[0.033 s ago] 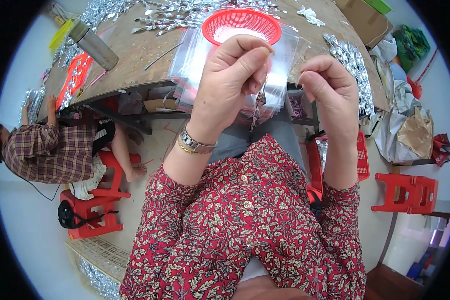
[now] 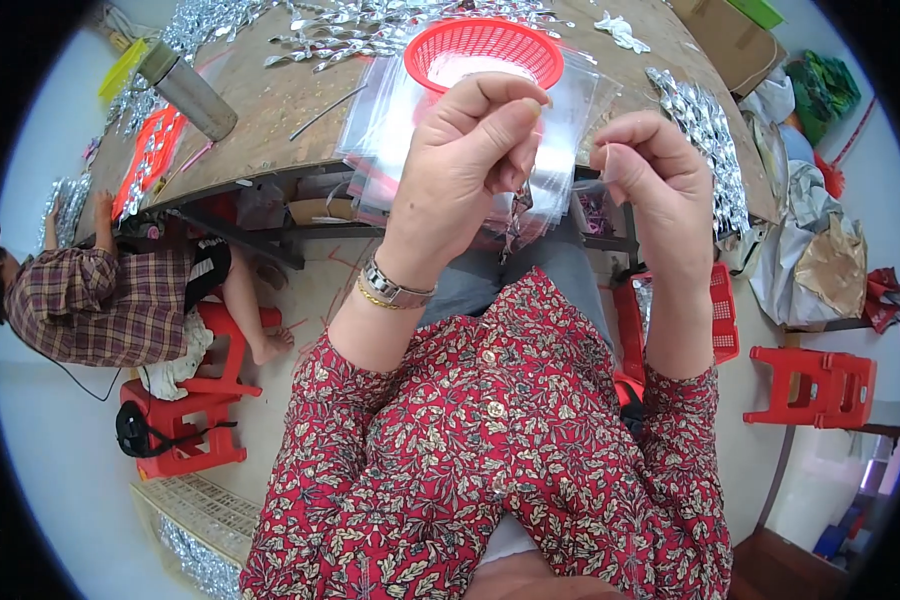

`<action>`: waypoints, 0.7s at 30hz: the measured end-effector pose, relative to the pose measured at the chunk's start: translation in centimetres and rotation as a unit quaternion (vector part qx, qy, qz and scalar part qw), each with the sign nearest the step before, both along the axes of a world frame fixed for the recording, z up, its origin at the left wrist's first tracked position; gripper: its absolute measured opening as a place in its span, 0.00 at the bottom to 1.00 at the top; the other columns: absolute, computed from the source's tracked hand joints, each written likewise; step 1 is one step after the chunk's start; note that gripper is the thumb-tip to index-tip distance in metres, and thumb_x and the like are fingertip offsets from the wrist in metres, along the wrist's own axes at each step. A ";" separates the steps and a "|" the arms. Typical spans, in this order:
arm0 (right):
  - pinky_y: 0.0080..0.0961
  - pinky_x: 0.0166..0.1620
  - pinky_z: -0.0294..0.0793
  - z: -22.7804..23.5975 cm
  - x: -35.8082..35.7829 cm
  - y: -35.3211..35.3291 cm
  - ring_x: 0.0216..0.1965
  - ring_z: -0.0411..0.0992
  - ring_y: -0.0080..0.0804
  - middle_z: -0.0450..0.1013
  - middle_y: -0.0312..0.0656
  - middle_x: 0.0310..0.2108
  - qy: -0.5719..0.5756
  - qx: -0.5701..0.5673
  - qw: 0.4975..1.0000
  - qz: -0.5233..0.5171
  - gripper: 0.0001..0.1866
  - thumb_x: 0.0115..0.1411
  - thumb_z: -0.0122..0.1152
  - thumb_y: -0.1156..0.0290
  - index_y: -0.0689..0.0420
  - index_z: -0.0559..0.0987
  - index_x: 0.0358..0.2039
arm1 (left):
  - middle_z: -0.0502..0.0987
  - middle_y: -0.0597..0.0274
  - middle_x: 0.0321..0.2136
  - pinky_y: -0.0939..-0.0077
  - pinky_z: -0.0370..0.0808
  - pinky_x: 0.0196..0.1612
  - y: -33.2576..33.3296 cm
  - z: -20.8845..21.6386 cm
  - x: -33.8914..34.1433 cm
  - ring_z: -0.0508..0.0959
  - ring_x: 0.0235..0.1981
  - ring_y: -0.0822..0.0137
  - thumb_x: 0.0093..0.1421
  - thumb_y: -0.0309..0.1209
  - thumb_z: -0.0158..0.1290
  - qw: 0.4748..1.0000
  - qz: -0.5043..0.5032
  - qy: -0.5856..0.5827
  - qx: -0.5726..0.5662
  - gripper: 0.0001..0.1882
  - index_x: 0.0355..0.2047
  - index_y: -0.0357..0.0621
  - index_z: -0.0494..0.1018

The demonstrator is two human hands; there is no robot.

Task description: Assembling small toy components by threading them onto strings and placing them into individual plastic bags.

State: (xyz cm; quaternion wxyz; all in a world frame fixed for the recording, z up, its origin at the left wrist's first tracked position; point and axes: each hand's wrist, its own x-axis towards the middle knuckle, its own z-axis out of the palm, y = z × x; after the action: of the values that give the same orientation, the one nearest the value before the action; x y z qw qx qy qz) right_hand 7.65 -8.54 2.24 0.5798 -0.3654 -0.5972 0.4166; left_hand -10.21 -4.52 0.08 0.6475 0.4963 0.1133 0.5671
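Observation:
My left hand is raised over the table's near edge, thumb and finger pinched together and the other fingers curled. From it hangs a twisted shiny foil strip, dark and silver, partly hidden behind the fingers. My right hand is held up to the right, a short gap away, its thumb and forefinger also pinched. Whatever it grips is too fine to make out. Just beyond the left hand, a red plastic basket stands on a stack of clear plastic sheets or bags.
The wooden table bears silver foil strips, more foil at right, and a metal flask. Another person sits at the left. A red crate stands below my right forearm; red stools stand farther right.
My right hand has shifted very slightly left, toward my left hand. The left hand and its foil strip have barely moved.

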 end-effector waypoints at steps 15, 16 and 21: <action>0.10 0.27 0.62 -1.4 -1.8 -0.3 0.24 0.65 0.11 0.73 0.29 0.26 -0.005 -0.028 0.999 -0.015 0.11 0.55 0.61 0.76 0.61 0.79 0.40 | 0.66 0.69 0.19 0.86 0.60 0.22 -1.1 -0.6 0.5 0.63 0.19 0.78 0.64 0.29 0.47 0.997 0.002 0.037 -0.062 0.13 0.49 0.39 0.67; 0.10 0.27 0.62 -1.4 -1.8 -0.3 0.24 0.65 0.11 0.73 0.29 0.25 -0.012 -0.026 0.999 -0.021 0.10 0.55 0.61 0.76 0.61 0.79 0.39 | 0.67 0.70 0.19 0.86 0.60 0.22 -1.1 -0.6 0.5 0.64 0.19 0.79 0.64 0.28 0.47 0.997 0.006 0.041 -0.060 0.13 0.48 0.39 0.67; 0.09 0.27 0.61 -1.7 -1.7 -0.3 0.24 0.63 0.12 0.72 0.30 0.26 -0.032 -0.013 0.999 -0.012 0.06 0.58 0.57 0.78 0.62 0.77 0.36 | 0.71 0.71 0.20 0.91 0.63 0.21 -1.3 -0.8 0.5 0.67 0.19 0.84 0.61 0.30 0.51 0.998 0.018 0.048 -0.047 0.12 0.44 0.40 0.70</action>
State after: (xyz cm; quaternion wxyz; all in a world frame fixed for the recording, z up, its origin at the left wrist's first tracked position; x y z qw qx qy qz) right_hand 5.95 -8.81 0.57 0.5607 -0.3930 -0.6057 0.4054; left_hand -9.69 -5.86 -0.77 0.6534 0.4901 0.1796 0.5482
